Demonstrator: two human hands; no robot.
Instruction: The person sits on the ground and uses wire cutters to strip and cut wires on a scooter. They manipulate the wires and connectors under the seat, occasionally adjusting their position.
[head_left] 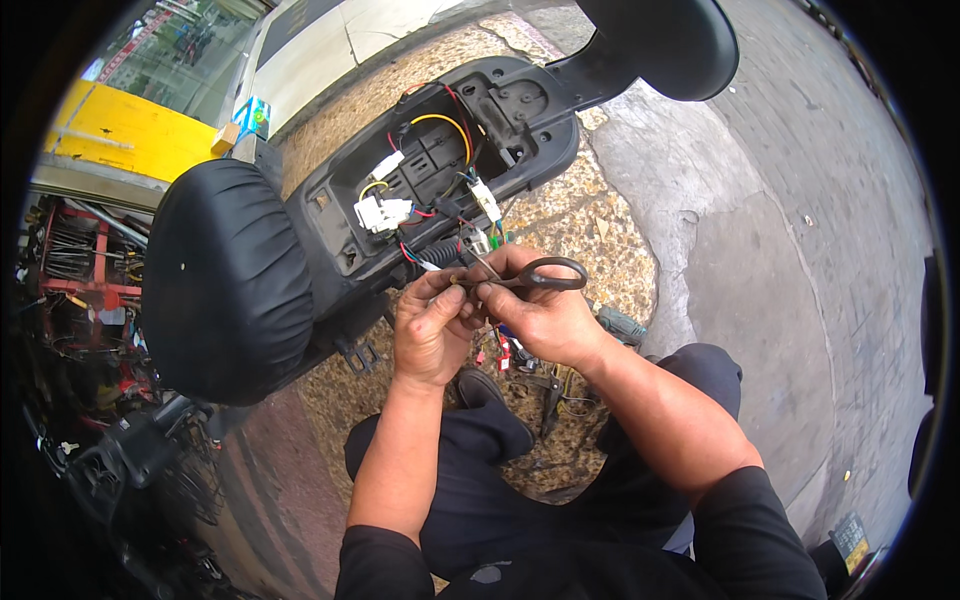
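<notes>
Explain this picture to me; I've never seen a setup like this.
There's no robot here: these are a person's bare hands, seen from a wide fisheye camera worn on the head, looking down. That's why edges bend. The right hand holds dark-handled scissors. The left hand pinches a small thing, too small to make out. Ahead is a black vehicle body with a padded seat, its open bay showing wires and white connectors. On the speckled ground lies a teal tool.
</notes>
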